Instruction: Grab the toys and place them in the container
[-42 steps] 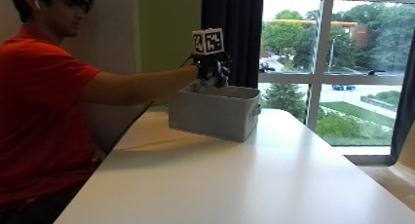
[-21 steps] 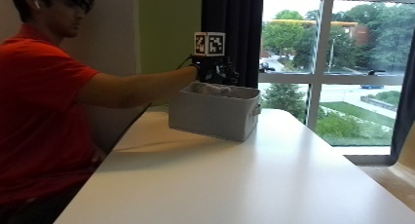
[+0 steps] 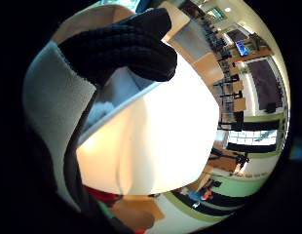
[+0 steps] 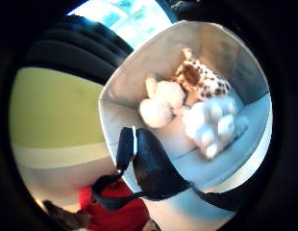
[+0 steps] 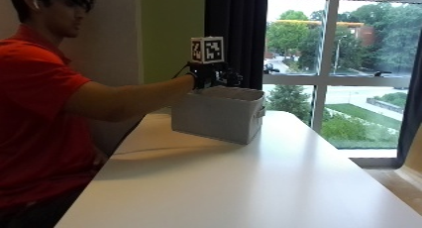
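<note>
Plush toys (image 4: 187, 108) lie inside the grey container (image 5: 221, 114) — gloved right hand (image 5: 212, 75) above its rim, fingers curled, grasping nothing.

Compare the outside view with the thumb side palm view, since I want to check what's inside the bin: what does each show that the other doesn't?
Only the outside view shows the white table, the window, and the gloved right hand hovering above the bin, whose inside is hidden. Only the thumb side palm view shows the contents: a spotted giraffe toy, a cream plush toy and a white plush toy lying together on the bin's floor. Both show the grey bin and the person's red shirt.
</note>
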Motion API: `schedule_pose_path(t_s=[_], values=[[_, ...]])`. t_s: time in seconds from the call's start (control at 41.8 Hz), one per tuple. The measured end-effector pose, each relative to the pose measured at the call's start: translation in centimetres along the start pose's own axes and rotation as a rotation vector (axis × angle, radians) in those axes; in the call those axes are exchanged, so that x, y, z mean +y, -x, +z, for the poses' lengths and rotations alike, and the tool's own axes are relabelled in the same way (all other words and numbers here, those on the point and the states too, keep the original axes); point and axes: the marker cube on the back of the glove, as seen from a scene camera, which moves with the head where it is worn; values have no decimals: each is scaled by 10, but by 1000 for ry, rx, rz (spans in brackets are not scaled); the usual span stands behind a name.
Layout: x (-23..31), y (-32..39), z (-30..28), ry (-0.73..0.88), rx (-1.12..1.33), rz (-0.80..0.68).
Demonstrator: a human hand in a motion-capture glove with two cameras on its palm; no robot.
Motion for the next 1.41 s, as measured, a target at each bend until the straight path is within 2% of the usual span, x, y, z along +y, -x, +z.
schedule_pose_path(t_s=[0.096,0.239,0.55,0.741,0.908,1.123,1.314,1.41], values=[[13,-16,2,-23,4,19],[35,-41,10,42,-5,80],[88,-70,17,66,-8,182],[130,-86,21,44,-54,177],[163,-102,39,72,4,183],[198,-123,67,99,1,293],[224,-136,78,58,-30,400],[232,-139,76,37,-27,409]])
